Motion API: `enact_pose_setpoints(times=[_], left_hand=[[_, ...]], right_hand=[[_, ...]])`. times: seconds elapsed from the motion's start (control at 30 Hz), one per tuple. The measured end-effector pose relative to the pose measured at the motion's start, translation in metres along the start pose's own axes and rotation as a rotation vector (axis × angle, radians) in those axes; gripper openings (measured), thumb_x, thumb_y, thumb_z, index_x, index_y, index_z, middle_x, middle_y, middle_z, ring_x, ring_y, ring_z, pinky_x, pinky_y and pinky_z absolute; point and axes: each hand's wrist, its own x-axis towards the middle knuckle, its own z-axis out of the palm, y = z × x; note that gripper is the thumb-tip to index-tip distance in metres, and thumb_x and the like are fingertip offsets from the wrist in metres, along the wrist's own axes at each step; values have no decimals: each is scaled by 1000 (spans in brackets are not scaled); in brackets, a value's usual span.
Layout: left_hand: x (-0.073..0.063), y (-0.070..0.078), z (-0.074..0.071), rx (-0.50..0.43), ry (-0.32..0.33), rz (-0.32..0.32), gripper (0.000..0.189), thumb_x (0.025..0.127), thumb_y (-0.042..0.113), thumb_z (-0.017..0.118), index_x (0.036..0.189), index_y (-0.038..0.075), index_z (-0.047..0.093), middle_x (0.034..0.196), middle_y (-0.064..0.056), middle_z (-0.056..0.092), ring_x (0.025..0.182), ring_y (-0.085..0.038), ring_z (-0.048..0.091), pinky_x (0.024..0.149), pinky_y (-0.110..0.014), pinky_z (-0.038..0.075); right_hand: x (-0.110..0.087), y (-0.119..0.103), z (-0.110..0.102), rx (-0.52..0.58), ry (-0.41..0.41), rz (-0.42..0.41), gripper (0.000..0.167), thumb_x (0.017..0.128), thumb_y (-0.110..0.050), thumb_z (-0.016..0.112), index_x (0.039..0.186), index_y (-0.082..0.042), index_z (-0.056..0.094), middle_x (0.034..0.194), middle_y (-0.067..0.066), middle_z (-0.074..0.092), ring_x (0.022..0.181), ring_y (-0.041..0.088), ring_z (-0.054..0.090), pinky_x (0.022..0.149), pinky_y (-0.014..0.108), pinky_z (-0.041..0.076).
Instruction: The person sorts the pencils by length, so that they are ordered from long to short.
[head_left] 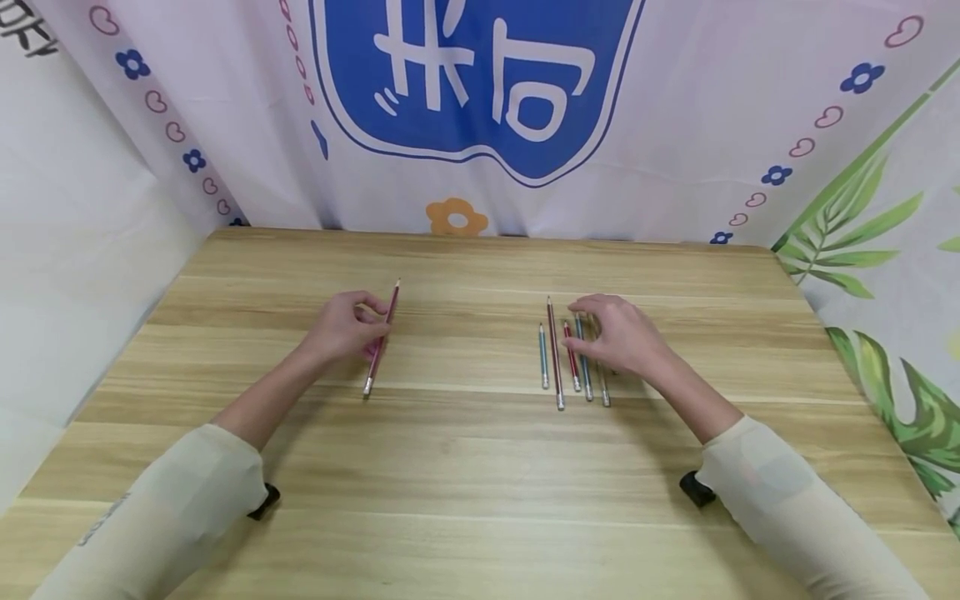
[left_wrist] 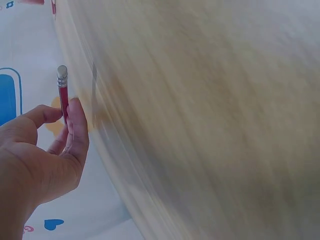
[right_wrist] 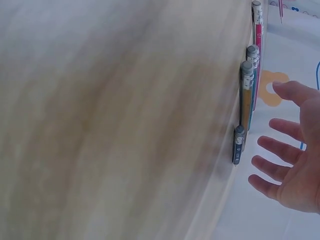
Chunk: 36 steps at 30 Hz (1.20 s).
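Observation:
In the head view my left hand (head_left: pixel 341 327) pinches a dark red pencil (head_left: pixel 374 367) between thumb and fingers. Its point slants toward the table's far edge and its eraser end toward me. The left wrist view shows the silver ferrule and eraser of this pencil (left_wrist: pixel 62 77) above the fingertips. My right hand (head_left: pixel 617 333) hovers with spread fingers over a row of pencils. From the left lie a short light blue pencil (head_left: pixel 543 358), a long dark red pencil (head_left: pixel 556 358), a short red pencil (head_left: pixel 572 358) and a blue pencil (head_left: pixel 586 375). A yellow pencil (right_wrist: pixel 246 100) and a short dark pencil (right_wrist: pixel 238 145) are partly hidden by this hand in the head view.
The pencils lie side by side on a wood-grain table (head_left: pixel 450 467), eraser ends toward me. A printed cloth (head_left: pixel 247 108) hangs behind the far edge. Black devices (head_left: pixel 697 489) show at both pale sleeves.

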Motion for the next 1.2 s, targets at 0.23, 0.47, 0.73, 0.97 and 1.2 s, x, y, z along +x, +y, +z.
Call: enact_pose_setpoints(times=[0.23,0.47,0.73,0.97,1.2], left_hand=[[-2,-6,-7,1,1,-22,33,97,-4,66,125,-14,53,98,-28,70,60,-16,66,60,-32,65],[-4,-9,-11,35,-1,-14,30,96,-6,66,122,-15,54,94,-26,70,58,-16,65,58,-32,65],[-6,-11,-13,55,-4,-11,31,95,-8,66,122,-16,53,93,-28,71,58,-17,66,57,-35,65],[-7,-12,-16,61,-5,-27,34,95,-6,67,125,-15,52,95,-28,70,59,-18,67,58,-35,65],[-10,-14,-19,70,-4,-39,31,95,-7,66,122,-15,52,90,-25,71,59,-18,67,58,-34,65]], right_hand=[[1,-1,1,13,-1,-7,60,92,-35,80,137,0,63,146,22,57,137,43,51,118,59,40],[3,-2,3,11,-3,-8,61,91,-38,80,137,-1,64,147,22,56,138,44,50,119,59,37],[7,-6,5,-4,2,-24,57,91,-37,80,133,-1,67,144,22,59,138,42,50,120,57,37],[12,-10,7,-15,-2,-18,52,91,-35,80,130,-2,69,144,21,59,139,42,49,120,57,37],[15,-11,10,-30,-13,-11,51,91,-34,81,129,-2,69,144,21,59,139,42,50,120,57,37]])
